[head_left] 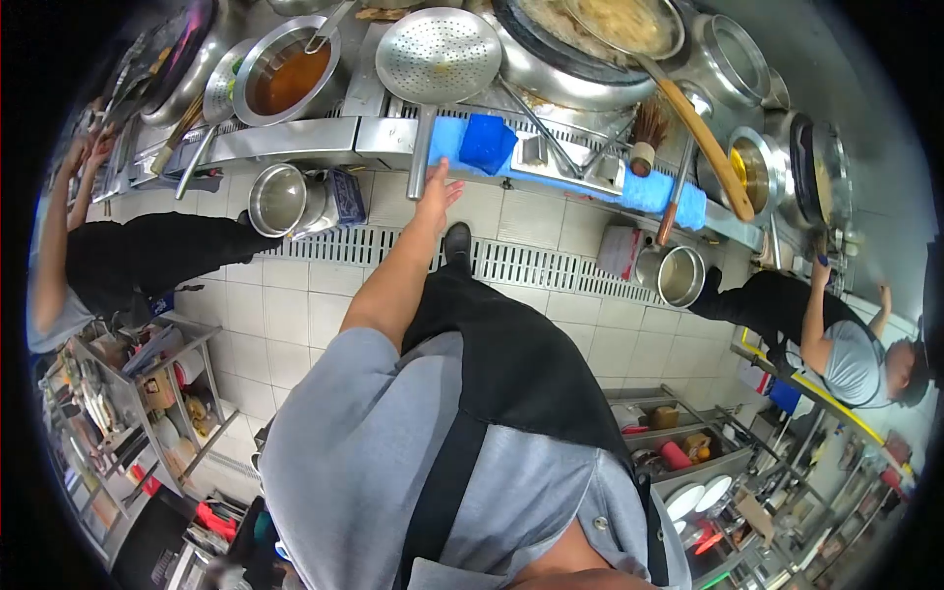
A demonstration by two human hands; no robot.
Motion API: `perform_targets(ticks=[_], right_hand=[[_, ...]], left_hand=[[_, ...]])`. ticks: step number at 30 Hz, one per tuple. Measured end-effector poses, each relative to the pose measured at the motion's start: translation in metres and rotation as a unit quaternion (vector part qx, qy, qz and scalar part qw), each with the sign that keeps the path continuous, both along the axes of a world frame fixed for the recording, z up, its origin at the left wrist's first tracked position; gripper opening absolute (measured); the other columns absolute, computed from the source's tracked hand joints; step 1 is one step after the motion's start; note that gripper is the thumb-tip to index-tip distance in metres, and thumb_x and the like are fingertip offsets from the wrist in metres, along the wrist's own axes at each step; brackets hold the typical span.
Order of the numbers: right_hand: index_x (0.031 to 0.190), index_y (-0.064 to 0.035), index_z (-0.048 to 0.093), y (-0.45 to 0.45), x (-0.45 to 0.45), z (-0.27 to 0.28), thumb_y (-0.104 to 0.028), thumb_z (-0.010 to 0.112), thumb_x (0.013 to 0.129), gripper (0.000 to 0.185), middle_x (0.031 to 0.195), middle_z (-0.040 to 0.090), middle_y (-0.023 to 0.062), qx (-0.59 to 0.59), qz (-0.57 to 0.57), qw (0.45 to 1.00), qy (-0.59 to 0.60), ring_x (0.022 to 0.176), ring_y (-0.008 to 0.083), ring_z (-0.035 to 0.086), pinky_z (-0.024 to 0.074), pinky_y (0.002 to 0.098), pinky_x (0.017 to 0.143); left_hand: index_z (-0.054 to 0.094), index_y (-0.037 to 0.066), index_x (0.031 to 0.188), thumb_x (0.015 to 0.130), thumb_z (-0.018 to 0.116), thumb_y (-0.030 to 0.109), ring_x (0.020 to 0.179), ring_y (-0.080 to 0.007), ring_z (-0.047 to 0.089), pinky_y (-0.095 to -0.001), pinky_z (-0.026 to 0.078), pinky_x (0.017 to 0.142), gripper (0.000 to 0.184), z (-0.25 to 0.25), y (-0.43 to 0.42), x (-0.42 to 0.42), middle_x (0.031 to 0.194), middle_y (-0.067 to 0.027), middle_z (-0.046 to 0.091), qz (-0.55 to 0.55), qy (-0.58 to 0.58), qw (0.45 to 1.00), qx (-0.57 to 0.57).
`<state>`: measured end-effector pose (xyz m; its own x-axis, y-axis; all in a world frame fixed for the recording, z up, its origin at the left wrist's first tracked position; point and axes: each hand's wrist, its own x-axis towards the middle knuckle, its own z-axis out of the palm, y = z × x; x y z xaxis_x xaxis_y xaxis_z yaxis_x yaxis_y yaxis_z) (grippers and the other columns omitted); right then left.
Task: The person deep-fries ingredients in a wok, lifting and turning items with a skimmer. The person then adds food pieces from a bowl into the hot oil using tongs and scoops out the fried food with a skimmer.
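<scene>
My left hand (438,193) reaches forward to the counter's front edge, its fingers spread. It is right beside the metal handle of a large perforated skimmer (438,56); whether it touches the handle I cannot tell. Just ahead of the fingers lies a folded dark blue cloth (487,144) on a lighter blue towel (646,191) along the edge. My right hand is out of view. Farther right, a wooden-handled strainer (710,138) rests over a big wok (556,87) of bubbling, yellowish contents.
A steel pot of reddish-brown liquid (295,84) and a bamboo brush (647,133) stand on the counter (261,140). Below are metal pots (280,200) near a floor grate (531,267). Co-workers (147,251) (836,334) stand at both sides; shelves (182,393) are behind.
</scene>
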<state>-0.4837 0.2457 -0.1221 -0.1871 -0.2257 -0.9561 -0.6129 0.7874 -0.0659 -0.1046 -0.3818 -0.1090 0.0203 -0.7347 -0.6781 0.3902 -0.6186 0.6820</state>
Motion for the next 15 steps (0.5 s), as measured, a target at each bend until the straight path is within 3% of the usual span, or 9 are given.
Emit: perform_targets(ticks=[4,5,7,8,9,10,11,12,15], right_hand=[[0.091,-0.008,0.072,-0.105,0.002,-0.032,-0.039,0.057,0.093,0.034,0.095,0.072,0.0186,-0.155,0.158,0.975,-0.011,0.088,0.0383,0.068,0.0547,0.0507,0.075],[0.091,-0.0081,0.072,-0.142,-0.001,-0.048,-0.039,0.057,0.092,0.035,0.096,0.072,0.019,-0.249,0.256,0.934,-0.001,0.088,0.0387,0.068,0.0548,0.0508,0.075],[0.091,-0.0082,0.072,-0.245,0.004,-0.052,-0.041,0.058,0.091,0.035,0.097,0.071,0.0198,-0.404,0.321,0.853,0.081,0.09,0.0397,0.068,0.0552,0.0511,0.076],[0.093,-0.0049,0.071,-0.333,0.024,-0.017,-0.041,0.057,0.093,0.039,0.096,0.071,0.022,-0.285,0.135,0.944,0.094,0.091,0.0415,0.068,0.0543,0.0517,0.079],[0.094,-0.0025,0.069,-0.404,0.05,0.028,-0.04,0.058,0.093,0.039,0.095,0.07,0.0245,-0.369,0.122,0.912,0.133,0.09,0.042,0.068,0.0534,0.0506,0.081],[0.086,-0.0024,0.071,-0.466,0.078,0.083,-0.038,0.059,0.094,0.038,0.074,0.069,0.0174,-0.427,0.053,0.9,0.076,0.073,0.0337,0.069,0.0525,0.0438,0.071],[0.091,-0.0021,0.072,-0.51,0.091,0.098,-0.036,0.063,0.093,0.035,0.075,0.07,0.0162,-0.438,0.027,0.898,0.039,0.073,0.0291,0.068,0.0527,0.0401,0.071],[0.097,-0.002,0.073,-0.545,0.109,0.113,-0.033,0.067,0.092,0.032,0.077,0.07,0.0156,-0.45,0.044,0.892,0.007,0.073,0.0242,0.068,0.0535,0.0366,0.072],[0.1,-0.0061,0.073,-0.604,0.149,0.125,-0.033,0.063,0.09,0.03,0.098,0.073,0.0181,-0.46,0.116,0.879,-0.056,0.092,0.0346,0.07,0.0545,0.0424,0.084]], left_hand=[[0.035,0.001,0.147,0.088,0.072,0.058,0.105,-0.0236,0.064,-0.0364,0.051,0.092,0.09,-0.045,-0.027,0.009,0.135,-0.0126,0.053,-0.007,-0.021,1.0,-0.023],[0.036,0.001,0.147,0.088,0.073,0.058,0.104,-0.0238,0.064,-0.0364,0.051,0.092,0.089,-0.049,-0.024,0.012,0.133,-0.0126,0.054,-0.014,-0.021,0.999,-0.042],[0.037,0.0,0.145,0.089,0.072,0.056,0.101,-0.0241,0.064,-0.0371,0.052,0.092,0.086,-0.052,-0.022,0.015,0.129,-0.0126,0.055,-0.018,-0.029,0.997,-0.063],[0.038,0.0,0.145,0.09,0.071,0.056,0.101,-0.0242,0.064,-0.0375,0.052,0.092,0.085,-0.058,-0.021,0.018,0.128,-0.0132,0.056,-0.027,-0.025,0.997,-0.061],[0.038,-0.001,0.144,0.09,0.071,0.056,0.101,-0.0244,0.064,-0.0379,0.052,0.092,0.085,-0.069,-0.02,0.022,0.128,-0.0139,0.056,-0.032,-0.021,0.998,-0.059],[0.038,-0.002,0.144,0.091,0.07,0.056,0.1,-0.0246,0.064,-0.0383,0.052,0.092,0.084,-0.08,-0.022,0.026,0.127,-0.0145,0.056,-0.03,-0.017,0.998,-0.058],[0.034,-0.003,0.147,0.092,0.068,0.057,0.104,-0.0258,0.063,-0.0393,0.051,0.095,0.089,-0.092,-0.022,0.031,0.126,-0.0185,0.058,-0.047,-0.025,0.995,-0.083],[0.032,-0.003,0.149,0.092,0.068,0.058,0.106,-0.0258,0.062,-0.0388,0.05,0.096,0.091,-0.083,-0.021,0.039,0.124,-0.019,0.059,-0.042,-0.05,0.994,-0.083],[0.021,-0.005,0.156,0.092,0.067,0.058,0.111,-0.0243,0.06,-0.0347,0.046,0.101,0.101,-0.057,-0.011,0.039,0.125,-0.0192,0.061,-0.058,-0.083,0.994,-0.047]])
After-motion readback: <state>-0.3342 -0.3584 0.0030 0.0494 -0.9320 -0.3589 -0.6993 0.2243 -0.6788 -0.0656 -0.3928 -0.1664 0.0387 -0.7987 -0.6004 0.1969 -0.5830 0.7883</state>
